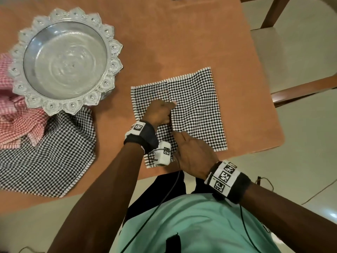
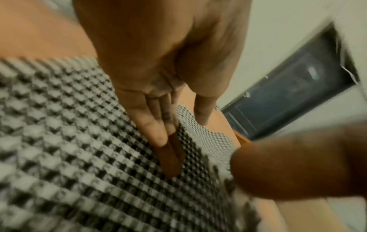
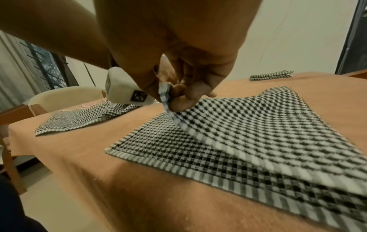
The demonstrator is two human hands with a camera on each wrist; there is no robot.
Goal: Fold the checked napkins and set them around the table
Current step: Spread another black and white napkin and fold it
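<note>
we find the work at the folding step, on one black-and-white checked napkin (image 1: 195, 108) lying on the orange table (image 1: 164, 42), near its right edge and just in front of the person. the right half already lies doubled over the lower layer, and its free edge runs down the middle.

the right hand (image 1: 193, 154) pinches the near corner of that upper layer between thumb and fingers; the right wrist view shows the corner (image 3: 165, 92) lifted clear of the layer beneath. the left hand (image 1: 158, 112) lies on the cloth with fingers straight, pressing along the fold line, and grips nothing.

we judge the next move to be carrying the pinched corner across, edge to edge, while the flat hand keeps the lower layer from sliding. the striped hems should meet squarely; soft cloth may skew or ruck if pulled at one corner only.

count, as seen:
- black-and-white napkins: three. one in hand, one unfolded napkin (image 1: 47, 154) at the left, one folded napkin (image 3: 271, 75) already set at the far side.
- one red checked cloth (image 1: 16, 125), crumpled, partly under the bowl.
- one silver bowl (image 1: 113, 52), with nothing in it.
- chairs: one (image 1: 291, 57) at the right and, in the right wrist view, a second chair (image 3: 65, 97) at the left.

we judge the task well short of done.
</note>
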